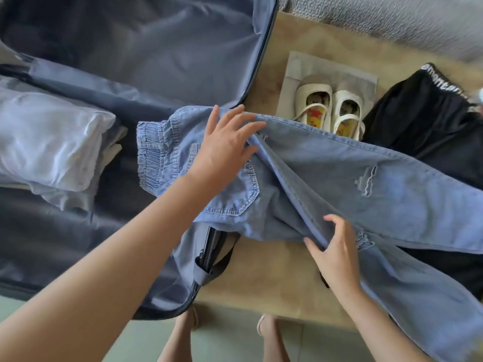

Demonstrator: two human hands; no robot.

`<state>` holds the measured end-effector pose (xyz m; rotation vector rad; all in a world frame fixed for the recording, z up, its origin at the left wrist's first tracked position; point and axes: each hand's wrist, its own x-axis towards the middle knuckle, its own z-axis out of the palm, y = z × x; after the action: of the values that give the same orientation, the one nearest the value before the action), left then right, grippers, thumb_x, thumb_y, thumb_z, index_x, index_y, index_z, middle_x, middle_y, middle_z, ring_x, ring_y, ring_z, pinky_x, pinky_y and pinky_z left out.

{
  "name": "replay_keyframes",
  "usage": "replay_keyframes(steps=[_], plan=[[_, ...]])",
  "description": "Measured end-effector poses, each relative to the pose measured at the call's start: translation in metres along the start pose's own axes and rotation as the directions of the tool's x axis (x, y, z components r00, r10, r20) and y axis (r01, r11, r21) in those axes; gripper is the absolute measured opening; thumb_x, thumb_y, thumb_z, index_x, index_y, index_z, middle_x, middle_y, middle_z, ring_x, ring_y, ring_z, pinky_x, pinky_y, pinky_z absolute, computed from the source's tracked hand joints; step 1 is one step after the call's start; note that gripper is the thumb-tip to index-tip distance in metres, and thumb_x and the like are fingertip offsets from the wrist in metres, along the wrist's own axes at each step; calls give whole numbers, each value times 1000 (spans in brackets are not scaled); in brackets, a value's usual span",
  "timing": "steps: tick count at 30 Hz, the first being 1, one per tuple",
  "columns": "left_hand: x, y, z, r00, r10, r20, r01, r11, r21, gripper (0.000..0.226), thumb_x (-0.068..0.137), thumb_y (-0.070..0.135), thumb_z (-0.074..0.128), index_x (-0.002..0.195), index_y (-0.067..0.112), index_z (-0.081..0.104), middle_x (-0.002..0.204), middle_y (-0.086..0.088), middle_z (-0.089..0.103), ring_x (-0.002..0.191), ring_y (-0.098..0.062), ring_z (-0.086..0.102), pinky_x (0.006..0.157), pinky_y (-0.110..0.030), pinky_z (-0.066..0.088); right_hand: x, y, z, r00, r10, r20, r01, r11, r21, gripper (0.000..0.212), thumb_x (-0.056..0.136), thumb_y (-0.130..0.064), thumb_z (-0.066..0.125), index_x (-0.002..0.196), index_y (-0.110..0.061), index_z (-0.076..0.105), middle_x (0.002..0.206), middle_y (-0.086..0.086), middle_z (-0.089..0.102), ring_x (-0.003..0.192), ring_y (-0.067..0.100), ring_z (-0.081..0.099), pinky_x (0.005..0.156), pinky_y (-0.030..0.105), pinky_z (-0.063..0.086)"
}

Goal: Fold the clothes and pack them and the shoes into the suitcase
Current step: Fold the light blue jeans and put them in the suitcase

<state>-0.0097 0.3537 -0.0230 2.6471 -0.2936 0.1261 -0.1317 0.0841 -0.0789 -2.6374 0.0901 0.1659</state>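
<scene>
Folding the jeans [392, 178]. They lie across the rim of the open suitcase [264, 61], with the legs trailing over the tan surface [274, 283] and a black garment [423, 121]. The left hand [222, 150] presses flat near the waistband, grip open and fingers spread. The right hand [337, 254] pinches the inner leg seam. Advisable: anchor the seat, draw one leg squarely over the other, and smooth creases before folding. The shoes [332, 111] sit just beyond the jeans, and folded white clothes [52, 142] lie inside the suitcase.

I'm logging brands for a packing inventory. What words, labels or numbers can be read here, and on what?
"montan": black letters on the white waistband of the black garment; both ends too blurred to read.
Shoes: pictures on the insoles, no readable text.
Jeans: no text.
</scene>
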Motion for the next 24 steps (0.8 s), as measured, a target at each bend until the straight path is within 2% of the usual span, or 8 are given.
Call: replay_keyframes(steps=[3, 5, 8, 11, 13, 16, 19, 24], plan=[[17, 4, 9, 986, -43, 160, 36, 998, 48, 36, 89, 24, 65, 125, 22, 62, 119, -2, 64, 135, -20, 40, 116, -46, -4, -2, 16, 7, 995, -68, -78, 65, 997, -46, 35, 74, -4, 76, 105, -4, 60, 101, 8, 63, 94, 31, 60, 83, 36, 45], [20, 3, 13, 982, -43, 186, 25, 995, 102, 32, 87, 27, 67, 119, 23, 66, 115, -2, 65, 128, -20, 45, 116, -43, -7, 1, 17, 5, 993, -23, -119, 21, 1000, -21, 14, 84, -9, 66, 98, -6, 64, 92, 7, 66, 87, 31, 61, 74, 34, 43], [22, 1, 17, 995, -34, 97, 21, 991, 130, 17, 86, 23, 67, 102, 19, 73, 96, -5, 68, 110, -28, 56, 117, -45, 3, 17, 14, -16, 946, 280, -165, -242, 946, 218, 11, 95, -14, 55, 99, -10, 65, 86, 4, 66, 79, 23, 57, 66, 31, 39], [32, 2, 23, 997, -62, -38, 66, 992, 110, 16, 86, 26, 61, 90, 14, 71, 86, -9, 65, 92, -33, 57, 107, -45, 27, 60, 14, -61, 955, 227, -192, -145, 919, 366, 8, 92, -12, 59, 96, -11, 66, 84, -3, 64, 72, 0, 52, 67, 9, 38], [44, 7, 25, 988, -118, -96, 128, 986, 106, 20, 88, 29, 57, 94, 14, 69, 91, -10, 64, 92, -34, 56, 100, -39, 30, 102, 22, -86, 986, 118, -117, -74, 942, 327, 6, 90, -16, 63, 89, -12, 67, 80, 2, 64, 69, -2, 52, 67, 13, 38], [61, 13, 33, 976, -193, -101, 208, 963, 169, 22, 94, 26, 53, 103, 12, 67, 104, -13, 62, 105, -33, 49, 97, -33, 24, 166, 39, -97, 995, 93, 37, -99, 961, 259, 13, 85, -23, 70, 81, -12, 67, 77, 16, 65, 72, 15, 53, 66, 30, 39], [71, 16, 44, 972, -231, -34, 232, 939, 253, 22, 95, 22, 52, 108, 10, 66, 111, -15, 59, 111, -34, 45, 96, -37, 25, 202, 54, -84, 984, 150, 94, -164, 973, 161, 9, 84, -25, 71, 83, -17, 67, 77, 6, 64, 79, 19, 58, 75, 33, 45], [70, 12, 52, 962, -271, -9, 259, 908, 330, 23, 94, 21, 54, 112, 10, 62, 117, -16, 54, 114, -35, 42, 100, -38, 23, 208, 56, -59, 969, 241, -61, -243, 970, -22, 15, 90, -27, 62, 100, -18, 70, 101, 4, 68, 102, 25, 59, 79, 31, 42]])
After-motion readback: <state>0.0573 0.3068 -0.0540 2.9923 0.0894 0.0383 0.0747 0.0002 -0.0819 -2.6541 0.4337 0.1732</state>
